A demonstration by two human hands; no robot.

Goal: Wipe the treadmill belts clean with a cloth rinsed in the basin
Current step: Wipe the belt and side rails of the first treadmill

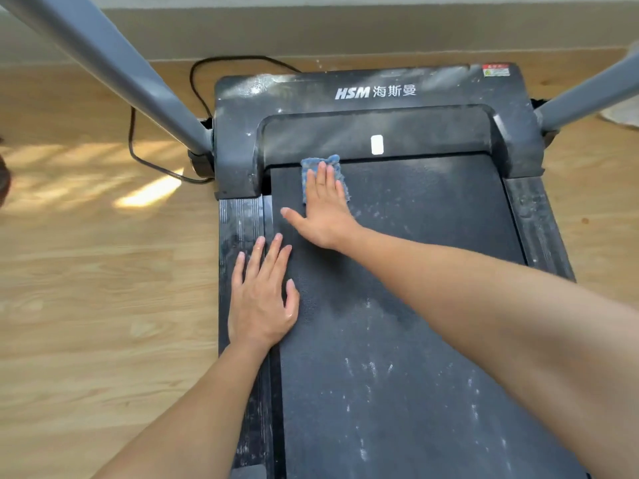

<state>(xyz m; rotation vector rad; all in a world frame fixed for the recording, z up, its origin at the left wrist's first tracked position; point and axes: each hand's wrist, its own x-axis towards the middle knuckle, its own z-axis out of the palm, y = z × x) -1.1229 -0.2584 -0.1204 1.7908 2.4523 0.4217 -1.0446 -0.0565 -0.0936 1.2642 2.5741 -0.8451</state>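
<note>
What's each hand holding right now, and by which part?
Nothing is gripped. The right hand presses flat on the blue cloth, straight fingers over its middle, pinning it to the belt. The left hand rests flat on the belt's left edge.

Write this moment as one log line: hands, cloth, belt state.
right hand: flat, presses blue cloth on belt front | left hand: flat over belt's left edge | belt: white specks visible

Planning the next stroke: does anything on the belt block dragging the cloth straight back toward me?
Nothing visible does. The right hand presses the cloth at the front end of the belt; the left hand rests on its left edge, beside that path.
</note>
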